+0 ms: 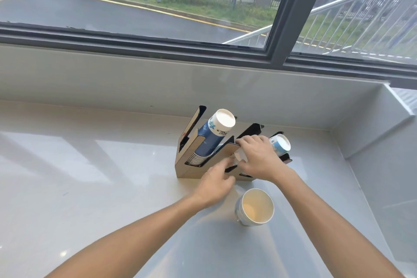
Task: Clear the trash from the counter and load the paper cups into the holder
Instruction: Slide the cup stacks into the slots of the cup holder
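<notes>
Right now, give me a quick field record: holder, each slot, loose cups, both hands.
holder: upright on counter, near the back wall
left slot: blue cup stack, leaning, bases up
middle slot: hands working there, contents mostly hidden
right slot: cup stack, partly hidden
loose cups: nested stack, mouths up, in front of holder
left hand: at middle slot
right hand: over middle slot, on something white

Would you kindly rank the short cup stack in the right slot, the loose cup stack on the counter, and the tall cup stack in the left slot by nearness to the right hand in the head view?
From the right hand:
1. Short cup stack, right slot, beside the knuckles.
2. Loose cup stack, on the counter, nearer the camera.
3. Tall cup stack, left slot, farthest.
</notes>
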